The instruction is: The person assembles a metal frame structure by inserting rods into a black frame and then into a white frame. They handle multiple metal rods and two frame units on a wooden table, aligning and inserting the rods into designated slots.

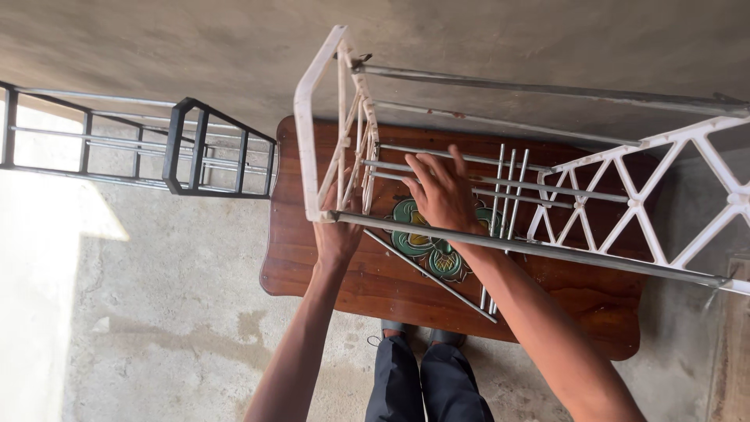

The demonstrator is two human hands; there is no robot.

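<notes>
On the wooden bench [375,281] lies the white metal rack [344,148], the left hand [337,234] probably gripping its end frame, the right hand [441,191] with fingers spread pressing its thin rods; next needs a steady hold.

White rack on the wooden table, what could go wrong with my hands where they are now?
1. The right hand reaches in among thin metal rods; fingers could get pinched if the rack shifts.
2. The left hand holds only one end, so the long rack might tip off the table.
3. Loose-looking rods could slide onto the floor.
</notes>
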